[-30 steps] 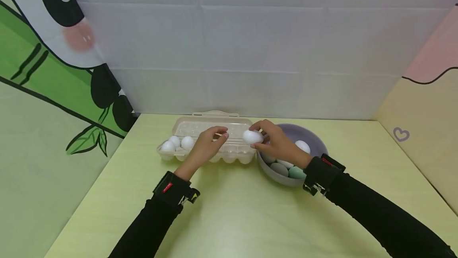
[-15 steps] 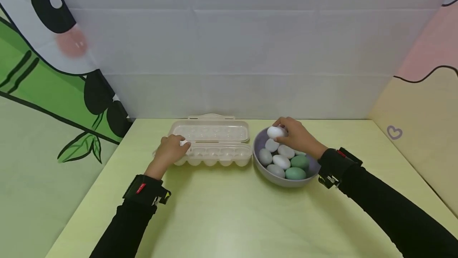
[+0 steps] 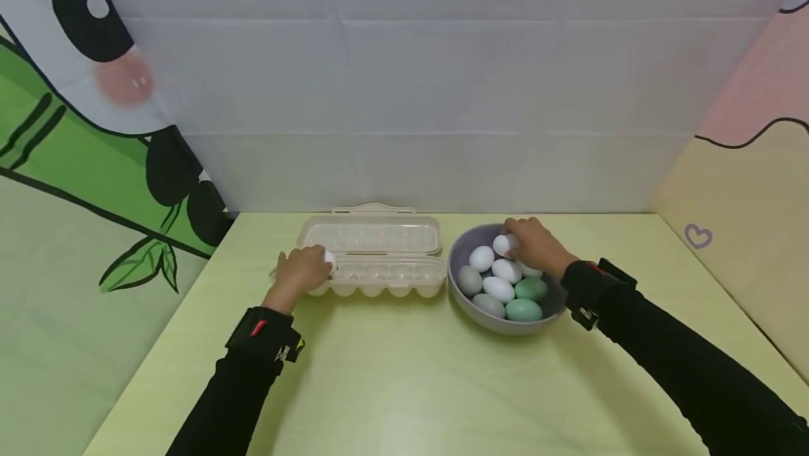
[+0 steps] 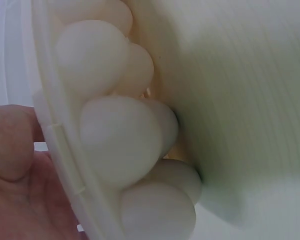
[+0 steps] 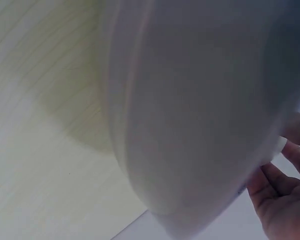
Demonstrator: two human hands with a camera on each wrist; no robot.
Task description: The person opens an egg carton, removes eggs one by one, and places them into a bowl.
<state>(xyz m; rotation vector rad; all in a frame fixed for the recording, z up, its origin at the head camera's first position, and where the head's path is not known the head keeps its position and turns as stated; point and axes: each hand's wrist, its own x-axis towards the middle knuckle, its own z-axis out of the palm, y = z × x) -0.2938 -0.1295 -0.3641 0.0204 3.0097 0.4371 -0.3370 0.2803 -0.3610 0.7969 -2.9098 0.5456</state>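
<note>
The clear egg carton (image 3: pixel 388 270) lies with its lid raised at the back of the table. My left hand (image 3: pixel 300 273) is over its left end, fingers and thumb around a white egg (image 3: pixel 329 259). From the left wrist, several eggs (image 4: pixel 121 142) bulge in the carton's cups, and part of the left hand (image 4: pixel 20 165) shows beyond the rim. To the right stands a grey-purple bowl (image 3: pixel 461 298) with white, grey and green eggs. My right hand (image 3: pixel 537 245) pinches a white egg (image 3: pixel 503 244) low inside the bowl's far side. The bowl's wall hides most of that grip in the right wrist view.
A pale yellow tabletop (image 3: pixel 392 379) stretches in front of the carton and bowl. Behind them rises a grey wall covering (image 3: pixel 404 168). Printed side panels (image 3: pixel 746 231) flank the table.
My right hand has carried a white egg from beside the carton rightward and down into the bowl. My left hand has moved left to the carton's left end.
</note>
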